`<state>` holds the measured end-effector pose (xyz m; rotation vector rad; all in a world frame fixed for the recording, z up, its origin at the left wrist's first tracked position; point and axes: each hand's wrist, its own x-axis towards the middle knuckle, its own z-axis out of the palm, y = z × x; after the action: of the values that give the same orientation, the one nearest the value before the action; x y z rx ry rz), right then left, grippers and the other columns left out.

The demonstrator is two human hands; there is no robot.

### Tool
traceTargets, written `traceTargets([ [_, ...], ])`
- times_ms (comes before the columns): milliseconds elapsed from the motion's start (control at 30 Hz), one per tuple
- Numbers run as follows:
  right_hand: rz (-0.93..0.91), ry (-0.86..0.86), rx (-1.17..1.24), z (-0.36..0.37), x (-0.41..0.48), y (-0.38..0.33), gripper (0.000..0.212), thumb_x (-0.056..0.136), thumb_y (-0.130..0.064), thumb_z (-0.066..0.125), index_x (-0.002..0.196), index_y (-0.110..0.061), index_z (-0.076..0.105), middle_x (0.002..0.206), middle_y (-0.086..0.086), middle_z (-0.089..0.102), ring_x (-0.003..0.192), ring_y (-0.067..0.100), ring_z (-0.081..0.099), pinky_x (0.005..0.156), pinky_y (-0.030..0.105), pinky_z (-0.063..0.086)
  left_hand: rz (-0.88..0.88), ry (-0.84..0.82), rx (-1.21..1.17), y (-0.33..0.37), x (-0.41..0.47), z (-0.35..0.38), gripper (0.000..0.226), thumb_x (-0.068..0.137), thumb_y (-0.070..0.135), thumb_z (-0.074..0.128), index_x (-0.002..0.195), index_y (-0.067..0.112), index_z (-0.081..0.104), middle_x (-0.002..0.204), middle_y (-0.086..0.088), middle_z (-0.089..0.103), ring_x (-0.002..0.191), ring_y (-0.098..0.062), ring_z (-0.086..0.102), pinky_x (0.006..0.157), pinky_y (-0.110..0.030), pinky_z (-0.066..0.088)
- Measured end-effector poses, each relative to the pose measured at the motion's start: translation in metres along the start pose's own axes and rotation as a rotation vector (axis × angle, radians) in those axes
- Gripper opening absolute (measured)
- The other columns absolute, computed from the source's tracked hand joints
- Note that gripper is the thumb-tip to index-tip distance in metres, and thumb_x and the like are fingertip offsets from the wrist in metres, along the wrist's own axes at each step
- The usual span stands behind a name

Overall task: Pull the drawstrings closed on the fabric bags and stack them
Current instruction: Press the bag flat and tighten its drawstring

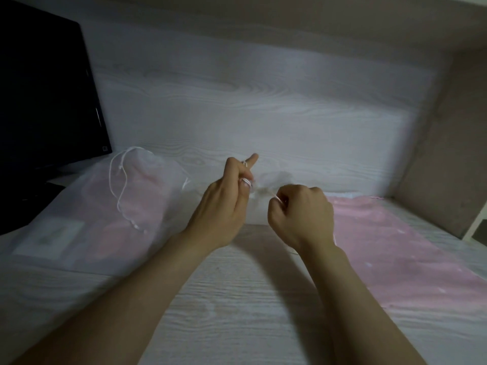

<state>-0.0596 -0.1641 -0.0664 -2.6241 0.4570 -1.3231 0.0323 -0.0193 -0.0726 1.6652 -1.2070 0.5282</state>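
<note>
Cord [274, 197] runs between hands: left hand [221, 209] pinches bag [267, 180] mouth, right hand [300, 214] fists cord toward 3 o'clock; pull steadily, mouth anchored.

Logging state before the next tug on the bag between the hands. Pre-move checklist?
1. Left hand grip on the drawstring: ok, looped round a finger.
2. Right hand grip: ok, string pinched in the fist.
3. String taut between hands: ok, short straight run.
4. Sheer bag mouth gathered: cannot tell, blurred and partly behind the hands.
5. Left bag closed: cannot tell; its loose cord lies in loops on top.
</note>
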Motion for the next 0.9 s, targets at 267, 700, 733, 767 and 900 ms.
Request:
traceTargets([
  [267,0.365,0.081,-0.051,-0.008,0.006,0.005,0.015,0.074,-0.032,0.058,0.073,-0.018,0.064,0.069,0.003,0.063,0.070,0.035,0.058,0.062,0.032,0.043,-0.195,-0.389,0.074,-0.003,-0.013,0.003,0.008,0.112,0.026,0.037,0.106,0.025,0.042,0.088,-0.002,0.066,0.079,-0.011,0.061,0.073,-0.043,0.046],
  [700,0.143,0.356,0.116,0.001,0.011,0.006,0.023,0.090,-0.044,0.075,0.080,-0.023,0.073,0.063,-0.007,0.058,0.058,0.017,0.056,0.054,0.029,0.035,-0.269,-0.505,0.025,-0.001,-0.012,0.011,0.014,0.094,0.014,0.061,0.087,0.027,0.063,0.077,0.007,0.071,0.071,-0.012,0.067,0.071,-0.041,0.060],
  [733,0.120,0.366,0.137,0.003,0.012,0.009,0.020,0.089,-0.040,0.077,0.079,-0.023,0.073,0.067,-0.005,0.058,0.058,0.015,0.053,0.054,0.023,0.032,-0.284,-0.447,0.004,-0.001,-0.012,0.011,0.016,0.092,0.012,0.063,0.086,0.027,0.066,0.079,0.006,0.073,0.073,-0.013,0.069,0.073,-0.040,0.060],
  [767,0.108,0.366,0.154,0.004,0.012,0.011,0.019,0.088,-0.037,0.079,0.078,-0.023,0.074,0.070,-0.004,0.057,0.057,0.014,0.050,0.053,0.017,0.029,-0.311,-0.384,-0.020,-0.002,-0.011,0.012,0.019,0.091,0.009,0.065,0.086,0.027,0.069,0.081,0.006,0.075,0.075,-0.014,0.071,0.074,-0.039,0.061],
  [900,0.046,0.207,0.143,0.012,0.011,0.015,0.021,0.087,-0.040,0.081,0.077,-0.022,0.075,0.070,0.001,0.056,0.059,0.014,0.049,0.056,0.026,0.022,-0.433,-0.194,-0.216,-0.004,-0.002,0.012,0.034,0.088,-0.009,0.063,0.093,0.021,0.078,0.093,0.003,0.080,0.087,-0.012,0.077,0.087,-0.033,0.063],
])
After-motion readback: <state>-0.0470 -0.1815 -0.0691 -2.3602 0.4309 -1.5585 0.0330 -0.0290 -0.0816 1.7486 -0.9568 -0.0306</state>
